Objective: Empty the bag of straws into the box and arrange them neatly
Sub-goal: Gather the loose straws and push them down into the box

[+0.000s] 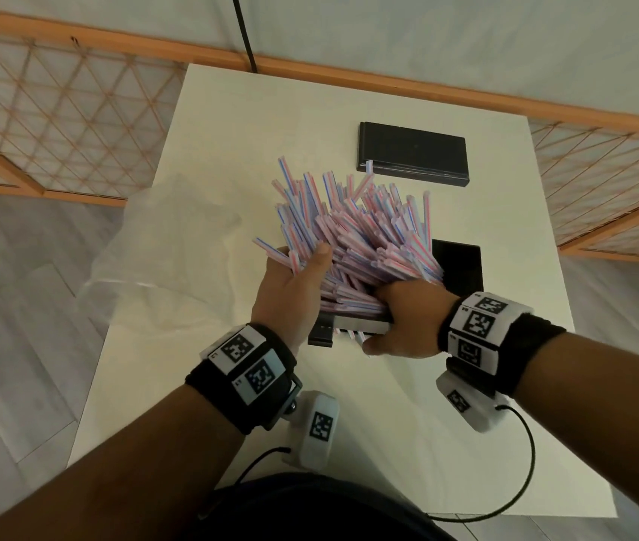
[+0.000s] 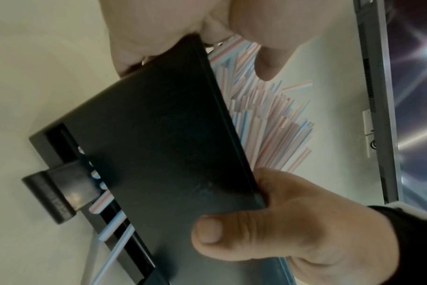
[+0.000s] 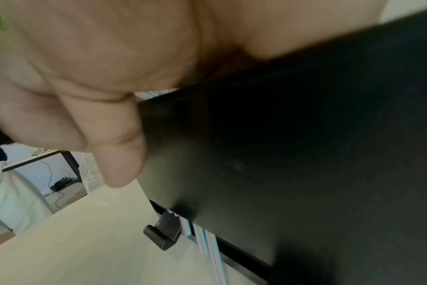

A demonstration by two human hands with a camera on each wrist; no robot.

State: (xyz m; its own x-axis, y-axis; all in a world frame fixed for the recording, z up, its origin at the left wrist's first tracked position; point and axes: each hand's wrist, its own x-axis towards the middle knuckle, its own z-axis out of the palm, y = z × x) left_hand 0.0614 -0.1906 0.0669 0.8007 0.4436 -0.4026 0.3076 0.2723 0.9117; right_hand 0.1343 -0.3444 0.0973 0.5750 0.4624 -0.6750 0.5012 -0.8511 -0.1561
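**Inspector:** Where did the straws [image 1: 353,232] lie relative to each grip?

**Assistant:** They stood as a loose fan in the black box [image 2: 163,146], which was tilted up off the white table [image 1: 232,123]. Their long axis ran away from the person, free ends splayed toward the far edge. Both hands were at the near end of the box, so the straws lay forward of either grip.

**Inspector:** State of the hands?

**Assistant:** The left hand [image 1: 290,294] gripped the box's left side, thumb laid over the straws. The right hand [image 1: 407,318] clasped the near right corner, thumb pressed on the box's dark outer face, fingers hidden behind it.

**Inspector:** Which hand was nearer the bundle?

**Assistant:** The left; its thumb touched the straws. In my judgement it was best placed to comb them parallel.

**Inspector:** Anything adrift?

**Assistant:** A few straws poked through the slot at the box's near end. The clear bag [image 1: 162,244] lay slack on the table's left, apparently emptied. A black lid [image 1: 413,152] lay well beyond.
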